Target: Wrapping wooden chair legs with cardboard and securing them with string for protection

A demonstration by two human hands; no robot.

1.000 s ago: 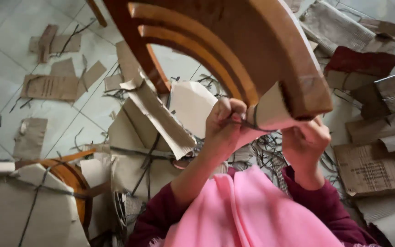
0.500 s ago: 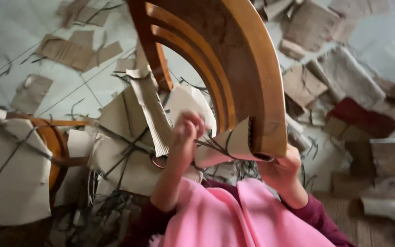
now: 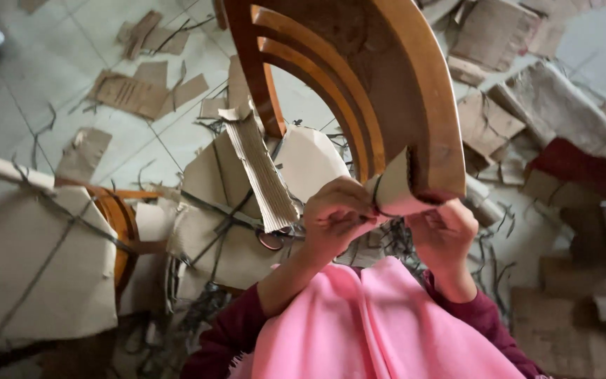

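Below chair corner [image 3: 429, 161], hands (left [image 3: 334, 217], right [image 3: 443, 235]) now closer, both gripping paper wrap [image 3: 394, 193]

Brown cardboard wrapping [image 3: 387, 193] is clinging to the chair's corner, curling up pale. A corrugated strip [image 3: 261, 168] is hanging beside it. A tan wrapped bundle [image 3: 36, 267], tied with dark straps, is lying at left. Torn flat cardboard scraps [image 3: 142, 91] are littering the tiled floor, more piling at right [image 3: 548, 105].
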